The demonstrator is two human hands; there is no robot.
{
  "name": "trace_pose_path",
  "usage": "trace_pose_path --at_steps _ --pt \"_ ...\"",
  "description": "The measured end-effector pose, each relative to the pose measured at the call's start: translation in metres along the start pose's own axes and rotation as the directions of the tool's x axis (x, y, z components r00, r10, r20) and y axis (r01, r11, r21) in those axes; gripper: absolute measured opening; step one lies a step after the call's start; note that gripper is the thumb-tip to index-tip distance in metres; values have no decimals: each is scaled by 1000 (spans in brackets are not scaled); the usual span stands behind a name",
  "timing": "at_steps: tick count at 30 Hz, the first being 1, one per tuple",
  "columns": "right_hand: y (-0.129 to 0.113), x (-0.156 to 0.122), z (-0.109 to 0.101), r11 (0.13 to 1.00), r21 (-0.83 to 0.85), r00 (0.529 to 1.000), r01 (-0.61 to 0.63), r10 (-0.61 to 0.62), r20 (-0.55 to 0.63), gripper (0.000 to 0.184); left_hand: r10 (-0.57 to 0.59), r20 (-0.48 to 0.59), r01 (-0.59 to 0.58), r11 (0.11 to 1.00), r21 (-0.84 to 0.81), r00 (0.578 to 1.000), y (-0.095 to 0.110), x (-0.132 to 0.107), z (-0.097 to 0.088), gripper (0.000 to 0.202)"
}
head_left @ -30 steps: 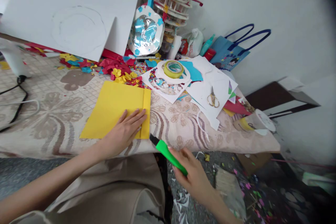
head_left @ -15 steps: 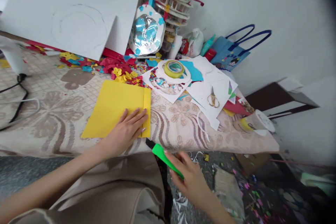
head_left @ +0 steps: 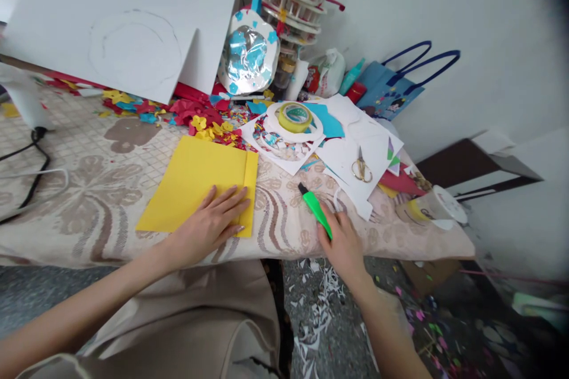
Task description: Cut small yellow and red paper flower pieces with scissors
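A yellow paper sheet point(head_left: 178, 180) lies near the table's front edge. Along its right side runs a narrow yellow strip point(head_left: 251, 174), marked off by a straight line; I cannot tell whether it is fully separate. My left hand point(head_left: 213, 216) rests flat on the sheet, fingers stretched out, fingertips close to that line. To the right, my right hand point(head_left: 344, 240) is closed around a green utility knife point(head_left: 316, 207). Its black tip points up and left, over the patterned cloth, apart from the paper. Whether any blade sticks out is too small to see.
Behind the sheet are loose paper flowers point(head_left: 195, 115). A tape roll point(head_left: 294, 116) sits on a white paper ring. Small scissors point(head_left: 361, 166) lie on white paper at the right. A glue gun point(head_left: 24, 98) with a black cord stands at the left. Paper scraps litter the floor.
My right hand has carried the utility knife up and right, from the table's front edge to over the cloth. The yellow strip has tilted slightly. My left hand has stayed on the sheet.
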State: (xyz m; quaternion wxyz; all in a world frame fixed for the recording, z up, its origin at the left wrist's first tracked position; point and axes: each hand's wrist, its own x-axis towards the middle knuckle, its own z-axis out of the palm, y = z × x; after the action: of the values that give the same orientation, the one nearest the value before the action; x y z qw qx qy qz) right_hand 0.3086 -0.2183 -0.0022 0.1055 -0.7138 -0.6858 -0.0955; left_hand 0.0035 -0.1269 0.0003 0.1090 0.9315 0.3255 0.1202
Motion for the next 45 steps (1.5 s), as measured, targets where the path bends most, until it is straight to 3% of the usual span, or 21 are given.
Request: trace_pose_path --at_steps 3,7,10,14,24,45 --pt "0 -2 -1 999 35 1000 2 -2 11 48 -13 -16 13 1000 12 1000 2 0 0 48" --pt "-6 -11 -9 974 219 999 49 -46 -17 48 -23 -36 23 999 23 999 4 0 1 56" --pt "-21 -27 -19 913 379 987 151 -157 -16 52 -23 -50 24 999 24 999 3 1 3 58" --pt "-44 -50 -28 861 456 950 226 -298 92 55 -17 -52 18 1000 25 999 2 1 4 57" --pt "-61 -64 -28 841 465 911 276 -383 152 58 -66 -18 66 998 -9 998 8 3 -1 47" --pt "-68 -68 -29 883 419 938 214 -305 164 56 -130 -23 129 991 -34 991 23 15 -6 41"
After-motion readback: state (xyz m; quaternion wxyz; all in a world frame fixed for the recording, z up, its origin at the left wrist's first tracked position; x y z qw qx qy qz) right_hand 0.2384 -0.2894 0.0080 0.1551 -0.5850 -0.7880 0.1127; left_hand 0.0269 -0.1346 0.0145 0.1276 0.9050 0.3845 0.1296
